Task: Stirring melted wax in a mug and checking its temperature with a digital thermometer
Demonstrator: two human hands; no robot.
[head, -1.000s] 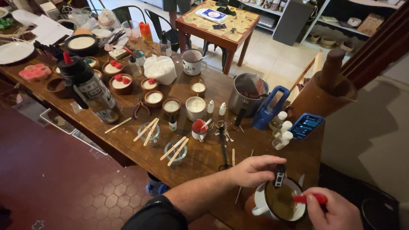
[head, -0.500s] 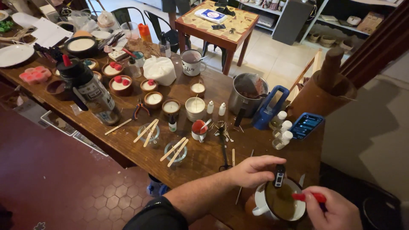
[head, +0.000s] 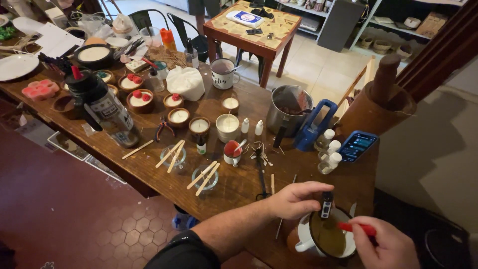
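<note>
Little has moved: left hand [head: 298,199] still pinches the thermometer [head: 326,204] in the pot [head: 326,238] at 5 o'clock, right hand [head: 386,244] gripping a red stirrer [head: 356,228]; a jolt could slop liquid out.

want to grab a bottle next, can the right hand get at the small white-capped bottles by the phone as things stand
Probably not at once. The right hand is busy holding a red stirrer in the enamel mug. The white-capped bottles stand just beyond the mug, beside the phone, with open tabletop between, so a freed hand likely could.
</note>
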